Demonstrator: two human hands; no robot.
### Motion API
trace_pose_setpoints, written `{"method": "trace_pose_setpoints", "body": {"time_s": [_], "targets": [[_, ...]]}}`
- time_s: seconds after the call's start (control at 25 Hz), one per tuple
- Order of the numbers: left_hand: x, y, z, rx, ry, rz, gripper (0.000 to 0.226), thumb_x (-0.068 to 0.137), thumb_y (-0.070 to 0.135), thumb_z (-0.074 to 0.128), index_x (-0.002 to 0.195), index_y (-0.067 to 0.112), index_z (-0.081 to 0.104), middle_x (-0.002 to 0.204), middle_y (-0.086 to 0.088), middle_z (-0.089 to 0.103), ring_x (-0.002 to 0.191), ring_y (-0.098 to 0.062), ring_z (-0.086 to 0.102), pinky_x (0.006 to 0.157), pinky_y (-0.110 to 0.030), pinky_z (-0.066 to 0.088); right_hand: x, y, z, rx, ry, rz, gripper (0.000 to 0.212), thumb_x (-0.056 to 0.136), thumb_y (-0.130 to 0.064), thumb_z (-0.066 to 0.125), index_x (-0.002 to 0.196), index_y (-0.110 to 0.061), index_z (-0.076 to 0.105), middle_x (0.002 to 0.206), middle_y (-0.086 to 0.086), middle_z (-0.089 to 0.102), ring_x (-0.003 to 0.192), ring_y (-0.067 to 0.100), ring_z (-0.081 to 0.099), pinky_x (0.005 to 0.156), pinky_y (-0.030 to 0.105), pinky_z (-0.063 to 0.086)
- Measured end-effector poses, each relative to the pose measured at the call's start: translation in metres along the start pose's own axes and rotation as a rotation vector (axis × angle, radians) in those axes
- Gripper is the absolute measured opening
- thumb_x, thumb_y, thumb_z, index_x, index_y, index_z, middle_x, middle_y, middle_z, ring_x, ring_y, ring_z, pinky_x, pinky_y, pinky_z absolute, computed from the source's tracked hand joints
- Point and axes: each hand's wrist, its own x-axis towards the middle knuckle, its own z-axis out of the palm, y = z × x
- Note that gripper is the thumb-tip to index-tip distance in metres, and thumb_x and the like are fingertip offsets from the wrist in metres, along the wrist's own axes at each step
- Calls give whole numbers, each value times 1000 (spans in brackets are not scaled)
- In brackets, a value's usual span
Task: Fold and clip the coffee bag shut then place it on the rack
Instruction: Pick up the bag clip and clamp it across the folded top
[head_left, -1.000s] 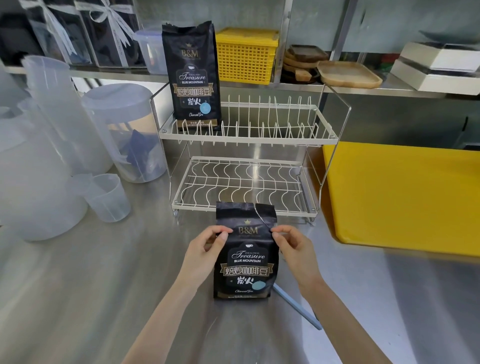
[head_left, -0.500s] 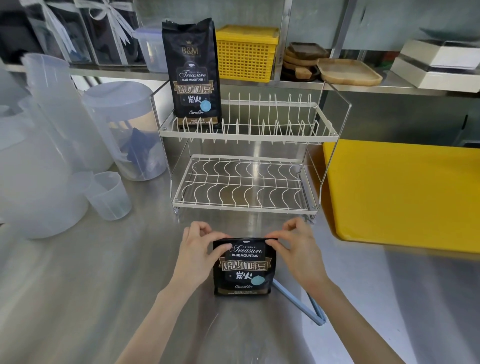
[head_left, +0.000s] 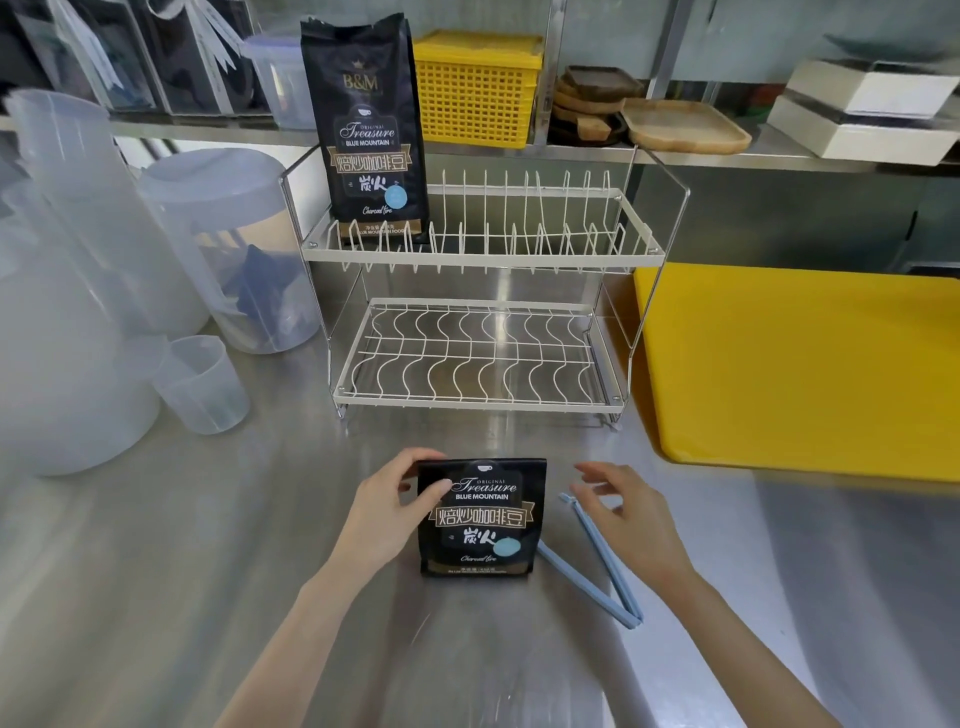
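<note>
Coffee bags (head_left: 481, 518) — two; left hand (head_left: 387, 512) grip pinching folded one, right hand (head_left: 626, 512) spread, empty; one clip (head_left: 597, 558).

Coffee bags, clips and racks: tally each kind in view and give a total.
Coffee bags: 2, one held on the counter, one on the rack's top tier
Blue clips: 1
Wire racks: 1
Total: 4

Folded bag (head_left: 482, 519) stands before rack (head_left: 478, 358), clip (head_left: 597, 558) at its right.
</note>
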Motion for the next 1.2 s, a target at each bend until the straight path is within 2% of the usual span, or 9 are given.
{"method": "trace_pose_setpoints", "body": {"time_s": [0.08,0.16,0.36,0.48,0.64,0.76,0.88,1.04,1.2], "targets": [[-2,-1,3,-27,-3,-18,24,81,19,62,84,41,52,89,22,60,97,-14,58,87,-24,44,-12,24,5,-167,-63,114,35,85,-35,53,118,-26,52,120,5,52,100,16,53,81,25,44],[-2,-2,3,-44,4,-32,21,81,18,62,86,37,53,89,20,61,98,-16,58,91,-30,45,-25,42,10,-265,-144,164,41,82,-38,56,121,-27,49,124,7,48,111,21,49,88,31,45],[-3,-3,7,-80,13,-64,16,82,17,60,89,29,52,89,14,61,98,-18,56,90,-27,41,-49,56,15,-360,-217,165,50,76,-38,64,121,-25,48,120,4,45,111,24,47,89,31,44],[-4,-2,9,-112,17,-76,19,83,16,59,86,32,51,88,15,61,93,-15,57,87,-26,42,-54,59,20,-377,-151,127,33,76,-28,66,107,-20,59,114,5,51,104,26,49,83,31,43],[-5,-2,11,-148,19,-93,15,84,16,57,89,28,52,90,9,63,92,-15,58,80,-21,43,-54,61,23,-278,-72,140,13,80,-19,62,92,-14,64,97,0,51,94,25,53,72,26,40],[-4,-1,12,-134,26,-99,12,85,18,56,91,26,51,92,6,63,93,-15,58,81,-24,42,-50,56,20,-132,-49,173,5,82,-16,61,87,-15,61,96,-2,47,83,19,51,73,23,40],[-4,-1,13,-124,28,-103,12,86,19,55,91,29,50,95,3,62,93,-15,57,82,-25,41,-44,50,14,-25,-16,172,10,81,-12,61,82,-21,55,96,1,50,83,18,52,77,22,41],[-3,-4,14,-124,4,-110,11,89,21,49,98,25,48,98,1,61,94,-16,57,80,-25,40,-30,40,1,131,70,201,8,83,-12,60,88,-17,56,101,4,55,90,20,53,67,15,40],[-2,-8,11,-139,-29,-96,19,90,18,46,91,37,48,99,2,61,97,-17,57,87,-29,43,-9,16,-19,256,101,94,8,83,-13,58,89,-18,57,103,-1,56,89,11,54,63,9,45]]}}
